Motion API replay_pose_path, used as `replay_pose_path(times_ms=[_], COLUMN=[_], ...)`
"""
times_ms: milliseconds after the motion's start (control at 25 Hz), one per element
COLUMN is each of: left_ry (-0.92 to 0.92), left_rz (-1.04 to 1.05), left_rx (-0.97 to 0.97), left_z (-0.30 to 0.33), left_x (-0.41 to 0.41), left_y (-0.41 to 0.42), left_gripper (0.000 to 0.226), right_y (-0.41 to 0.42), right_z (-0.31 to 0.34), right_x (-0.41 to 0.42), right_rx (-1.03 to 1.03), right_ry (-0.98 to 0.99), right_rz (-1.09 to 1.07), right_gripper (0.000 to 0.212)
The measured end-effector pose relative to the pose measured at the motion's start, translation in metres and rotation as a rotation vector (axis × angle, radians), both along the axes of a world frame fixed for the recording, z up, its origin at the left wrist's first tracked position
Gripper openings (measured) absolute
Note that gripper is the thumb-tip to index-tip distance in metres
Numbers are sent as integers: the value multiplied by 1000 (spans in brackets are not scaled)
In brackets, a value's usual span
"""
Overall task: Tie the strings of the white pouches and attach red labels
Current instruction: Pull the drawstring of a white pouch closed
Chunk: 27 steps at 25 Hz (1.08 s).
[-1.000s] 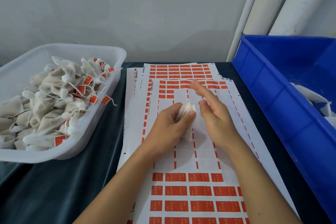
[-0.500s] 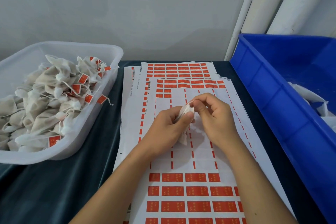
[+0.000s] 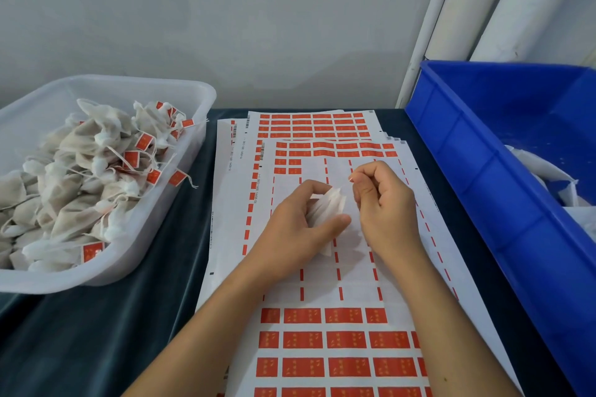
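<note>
Pouch [image 3: 325, 208] sits gathered in your left hand [image 3: 295, 229] over the label sheets [image 3: 348, 267], while your right hand [image 3: 383, 203], just beside it, curls as if pinching its string, which I cannot make out. You look mid-tie; next, cinch the knot, then peel one red label [image 3: 301, 315] from the rows nearer you. One pouch in hand, many labelled ones in the clear tub [image 3: 135, 267] left of your left hand, one blue bin [image 3: 483, 203] right of your right.

The right hand [image 3: 383, 203] is now a little away from the white pouch [image 3: 325, 208], no longer pinching its top. Its fingers are curled, and one second ago they were spread out. The left hand [image 3: 300, 229] now lets more of the pouch show.
</note>
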<state>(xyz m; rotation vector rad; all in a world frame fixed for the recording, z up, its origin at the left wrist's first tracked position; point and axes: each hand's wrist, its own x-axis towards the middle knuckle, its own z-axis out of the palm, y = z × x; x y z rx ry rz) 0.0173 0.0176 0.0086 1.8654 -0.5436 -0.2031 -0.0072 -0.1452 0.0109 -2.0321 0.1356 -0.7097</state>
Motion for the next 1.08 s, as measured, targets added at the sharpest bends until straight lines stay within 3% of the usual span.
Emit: replay_pose_path(times_ms=[120,320,480,760,920,1080], left_ry=[-46,-76,-47,-120,-151,-216], left_rz=[28,105,95,65,58,99], left_rx=[21,-30,-58,48,117,169], left_z=[-1,-3,-1,-3,-6,-9], left_x=[-2,-2,-1,-5,-7,-8], left_y=[-1,-1,-1,-3,-6,-6], left_gripper=[33,19,11,26,21,12], right_y=[-1,-3,-7,-7,-3,-2], right_z=[1,3,8,7,9,11], right_x=[0,-2,-6,-5,-7,-8], right_rx=[-21,239,194,62,-58,-9], right_ry=[-2,164,159,9,-105,-161], right_rz=[-39,179,250,5,-108,-115], right_gripper=[16,20,19,21,20,17])
